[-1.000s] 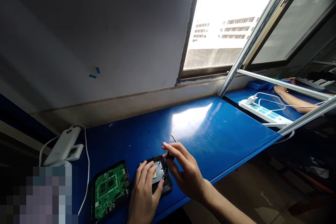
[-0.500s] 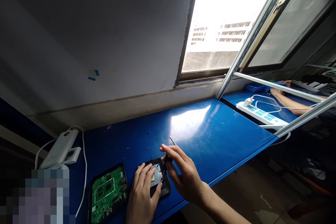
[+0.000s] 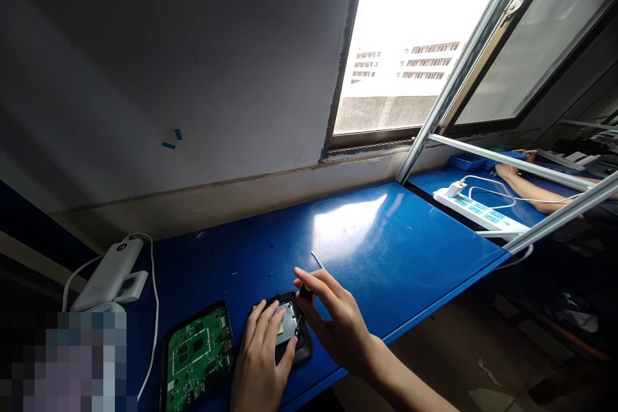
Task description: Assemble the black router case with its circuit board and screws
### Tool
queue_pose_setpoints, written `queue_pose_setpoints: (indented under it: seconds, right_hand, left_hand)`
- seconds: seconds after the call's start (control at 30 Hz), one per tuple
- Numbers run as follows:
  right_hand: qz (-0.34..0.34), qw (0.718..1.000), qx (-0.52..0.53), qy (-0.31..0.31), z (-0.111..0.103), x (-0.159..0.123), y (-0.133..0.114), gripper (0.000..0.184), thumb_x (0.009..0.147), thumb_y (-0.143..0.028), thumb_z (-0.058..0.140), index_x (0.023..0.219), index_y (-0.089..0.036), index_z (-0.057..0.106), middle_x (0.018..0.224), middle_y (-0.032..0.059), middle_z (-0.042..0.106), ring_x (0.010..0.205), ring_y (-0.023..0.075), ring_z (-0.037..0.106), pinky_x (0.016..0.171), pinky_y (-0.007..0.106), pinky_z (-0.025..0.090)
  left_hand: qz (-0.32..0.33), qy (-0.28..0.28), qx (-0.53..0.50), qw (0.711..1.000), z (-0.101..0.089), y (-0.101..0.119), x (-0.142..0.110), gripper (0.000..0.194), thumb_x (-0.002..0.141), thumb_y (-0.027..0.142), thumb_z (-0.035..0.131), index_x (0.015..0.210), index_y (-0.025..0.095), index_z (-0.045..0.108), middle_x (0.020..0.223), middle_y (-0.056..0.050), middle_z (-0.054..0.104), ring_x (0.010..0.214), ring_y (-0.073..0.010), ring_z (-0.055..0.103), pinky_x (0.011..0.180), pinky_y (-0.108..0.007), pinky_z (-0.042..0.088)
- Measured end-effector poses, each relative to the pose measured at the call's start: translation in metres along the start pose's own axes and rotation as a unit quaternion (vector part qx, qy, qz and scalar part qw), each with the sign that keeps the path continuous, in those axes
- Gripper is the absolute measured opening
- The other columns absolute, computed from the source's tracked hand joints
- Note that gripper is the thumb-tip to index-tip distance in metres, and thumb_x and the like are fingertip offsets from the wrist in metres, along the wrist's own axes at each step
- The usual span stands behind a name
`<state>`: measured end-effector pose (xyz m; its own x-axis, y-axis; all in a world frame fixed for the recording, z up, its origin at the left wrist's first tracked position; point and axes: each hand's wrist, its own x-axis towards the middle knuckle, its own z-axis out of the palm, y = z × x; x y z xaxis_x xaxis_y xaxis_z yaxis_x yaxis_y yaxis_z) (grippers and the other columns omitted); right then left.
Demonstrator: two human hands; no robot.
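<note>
My left hand [image 3: 263, 354] lies over a black plastic casing [image 3: 305, 349], fingers stretched out and resting on it. A silvery metal plate [image 3: 290, 322] with a small yellowish patch sits inside the casing, partly covered by those fingers. In my right hand [image 3: 340, 322] is a small screwdriver [image 3: 305, 293] with a dark handle, pinched between thumb and fingers. Its thin shaft points down at the plate's right edge; the tip is hard to make out. Left of the casing, a green circuit board [image 3: 197, 347] lies in a black shell.
Beyond my right hand a thin metal rod [image 3: 317, 260] lies on the blue table [image 3: 232, 251], partly hidden. Tiny screw-like bits are scattered nearby. A white device with cables [image 3: 109, 273] stands left. Right are a metal frame [image 3: 512, 164], a power strip [image 3: 477, 211] and another person's arm [image 3: 526, 188].
My right hand's fingers have shifted slightly around the screwdriver handle. My left hand and the casing keep their places.
</note>
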<state>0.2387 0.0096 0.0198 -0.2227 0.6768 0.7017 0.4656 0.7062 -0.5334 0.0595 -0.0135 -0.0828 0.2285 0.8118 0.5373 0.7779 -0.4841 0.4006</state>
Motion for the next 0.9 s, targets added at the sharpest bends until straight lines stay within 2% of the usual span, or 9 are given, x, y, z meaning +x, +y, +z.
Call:
queue_pose_setpoints:
  seconds: [0.1, 0.2, 0.27, 0.37, 0.5, 0.63, 0.77, 0.83, 0.9]
  right_hand:
    - [-0.001, 0.999, -0.037, 0.018, 0.0023, -0.0010, 0.0015, 0.037, 0.095, -0.019, 0.064, 0.131, -0.027, 0.060, 0.088, 0.0023, 0.058, 0.070, 0.0127, 0.060, 0.060, 0.025, 0.057]
    - [0.001, 0.999, -0.046, 0.026, 0.0028, -0.0022, 0.0010, 0.027, 0.094, -0.025, 0.068, 0.121, -0.026, 0.065, 0.086, 0.0011, 0.053, 0.068, 0.0126, 0.057, 0.057, 0.025, 0.055]
    - [0.009, 0.999, -0.027, 0.014, 0.0012, -0.0022, -0.0010, 0.031, 0.097, -0.019, 0.057, 0.127, -0.026, 0.062, 0.092, 0.0038, 0.056, 0.073, 0.0137, 0.059, 0.062, 0.027, 0.058]
    - [0.022, 1.000, 0.007, -0.014, -0.0027, -0.0006, -0.0041, 0.049, 0.098, -0.008, 0.040, 0.143, -0.025, 0.050, 0.111, 0.0099, 0.061, 0.086, 0.0152, 0.065, 0.073, 0.030, 0.061]
    - [0.004, 1.000, 0.002, -0.005, -0.0035, 0.0007, -0.0035, 0.056, 0.098, -0.005, 0.043, 0.150, -0.026, 0.042, 0.114, 0.0102, 0.064, 0.094, 0.0156, 0.068, 0.078, 0.029, 0.061]
    - [0.002, 1.000, -0.018, 0.025, 0.0019, -0.0035, -0.0002, 0.037, 0.099, -0.020, 0.059, 0.135, -0.026, 0.056, 0.094, 0.0039, 0.061, 0.074, 0.0127, 0.065, 0.066, 0.025, 0.059]
    - [0.014, 0.999, -0.007, 0.040, 0.0058, -0.0086, -0.0002, 0.027, 0.094, -0.035, 0.069, 0.119, -0.026, 0.064, 0.091, 0.0019, 0.057, 0.069, 0.0118, 0.063, 0.061, 0.024, 0.059]
    - [0.011, 1.000, -0.006, 0.029, 0.0053, -0.0089, -0.0018, 0.030, 0.099, -0.027, 0.059, 0.129, -0.025, 0.060, 0.102, 0.0061, 0.060, 0.077, 0.0138, 0.066, 0.068, 0.027, 0.061]
    - [0.004, 1.000, 0.001, 0.013, 0.0039, -0.0076, -0.0032, 0.044, 0.100, -0.013, 0.046, 0.142, -0.024, 0.050, 0.115, 0.0106, 0.063, 0.089, 0.0158, 0.069, 0.077, 0.029, 0.061]
  left_hand:
    - [-0.003, -0.002, 0.004, 1.000, -0.0010, 0.0007, 0.0009, 0.033, 0.092, 0.032, 0.059, 0.123, 0.023, 0.065, 0.127, -0.008, 0.072, 0.124, -0.0318, 0.064, 0.091, -0.050, 0.063]
    - [-0.006, -0.001, 0.008, 1.000, -0.0009, 0.0009, 0.0011, 0.034, 0.091, 0.032, 0.059, 0.123, 0.024, 0.065, 0.127, -0.008, 0.072, 0.123, -0.0316, 0.065, 0.091, -0.050, 0.063]
    - [-0.006, 0.000, 0.009, 1.000, 0.0000, 0.0005, 0.0006, 0.033, 0.091, 0.032, 0.059, 0.122, 0.024, 0.066, 0.127, -0.008, 0.072, 0.123, -0.0313, 0.065, 0.092, -0.050, 0.063]
    - [-0.001, 0.001, 0.009, 1.000, 0.0020, -0.0009, -0.0007, 0.032, 0.091, 0.033, 0.060, 0.121, 0.023, 0.065, 0.125, -0.008, 0.073, 0.124, -0.0306, 0.064, 0.094, -0.050, 0.062]
    - [0.004, 0.007, -0.001, 1.000, 0.0043, -0.0035, -0.0022, 0.034, 0.092, 0.035, 0.060, 0.124, 0.023, 0.064, 0.126, -0.008, 0.072, 0.125, -0.0307, 0.063, 0.095, -0.051, 0.061]
    - [0.019, 0.032, 0.006, 0.999, 0.0038, -0.0053, -0.0009, 0.033, 0.092, 0.040, 0.059, 0.120, 0.024, 0.065, 0.121, -0.007, 0.074, 0.119, -0.0308, 0.066, 0.091, -0.047, 0.062]
    - [0.034, 0.039, 0.028, 0.998, 0.0017, -0.0055, 0.0016, 0.034, 0.093, 0.041, 0.057, 0.122, 0.024, 0.063, 0.119, -0.006, 0.075, 0.115, -0.0313, 0.068, 0.084, -0.046, 0.065]
    - [0.035, 0.037, 0.025, 0.998, 0.0016, -0.0052, 0.0016, 0.035, 0.093, 0.042, 0.058, 0.122, 0.024, 0.063, 0.119, -0.006, 0.075, 0.116, -0.0311, 0.068, 0.085, -0.046, 0.065]
    - [0.034, 0.030, 0.018, 0.999, 0.0024, -0.0051, 0.0007, 0.034, 0.093, 0.041, 0.058, 0.122, 0.024, 0.063, 0.121, -0.006, 0.074, 0.118, -0.0308, 0.067, 0.088, -0.048, 0.064]
